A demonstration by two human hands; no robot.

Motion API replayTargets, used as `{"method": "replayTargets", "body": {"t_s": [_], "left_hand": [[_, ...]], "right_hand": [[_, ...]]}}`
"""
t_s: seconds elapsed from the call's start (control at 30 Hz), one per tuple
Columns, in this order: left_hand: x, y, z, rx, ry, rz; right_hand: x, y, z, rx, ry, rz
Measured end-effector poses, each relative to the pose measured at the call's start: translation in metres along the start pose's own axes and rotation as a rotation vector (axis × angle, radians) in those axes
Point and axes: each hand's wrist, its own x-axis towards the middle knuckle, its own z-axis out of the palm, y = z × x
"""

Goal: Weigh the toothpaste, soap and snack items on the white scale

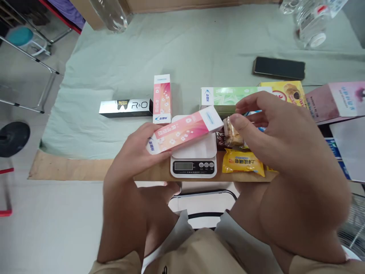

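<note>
My left hand point(134, 148) is closed around a long pink and orange box point(181, 131) with white ends. It holds the box tilted above the white platform of a digital kitchen scale point(194, 166). My right hand point(273, 129) hovers to the right of the box, thumb and forefinger apart. Close to its thumb is a small snack in a clear wrapper point(232, 133), and a blue packet shows partly behind the fingers. Below lies a yellow soap packet point(243, 161). A second pink box point(162, 99) stands behind the scale, touching or nearly touching a silver and black toothpaste box point(125, 108).
Behind my right hand are a green box point(228, 97), a yellow snack box point(288, 91) and a mauve pack point(336, 101). A black phone point(279, 68) lies farther back. Clear plastic bottles point(312, 23) are at the back right. The table's front edge is close to my knees.
</note>
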Motion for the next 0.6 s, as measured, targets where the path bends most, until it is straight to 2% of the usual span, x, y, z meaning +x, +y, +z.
{"method": "replayTargets", "body": {"t_s": [0.13, 0.2, 0.27, 0.33, 0.4, 0.47, 0.53, 0.6], "left_hand": [[-0.009, 0.012, -0.012, -0.069, 0.178, -0.032], [-0.001, 0.021, -0.018, -0.087, 0.276, -0.033], [0.02, 0.036, -0.025, -0.053, 0.374, 0.012], [0.054, 0.054, -0.032, 0.021, 0.44, 0.119], [0.096, 0.075, -0.036, 0.088, 0.373, 0.232], [0.14, 0.094, -0.033, 0.186, 0.224, 0.263], [0.178, 0.106, -0.023, 0.256, 0.052, 0.234], [0.206, 0.109, -0.009, 0.286, -0.126, 0.23]], "right_hand": [[0.001, 0.021, -0.017, 0.041, 0.054, 0.029], [0.003, 0.034, -0.025, 0.056, 0.08, 0.039], [0.006, 0.045, -0.031, 0.065, 0.117, 0.066], [0.009, 0.053, -0.035, 0.078, 0.164, 0.103], [0.011, 0.059, -0.036, 0.098, 0.19, 0.124], [0.014, 0.063, -0.034, 0.103, 0.183, 0.127], [0.016, 0.066, -0.031, 0.085, 0.161, 0.111], [0.018, 0.07, -0.027, 0.051, 0.144, 0.085]]}}
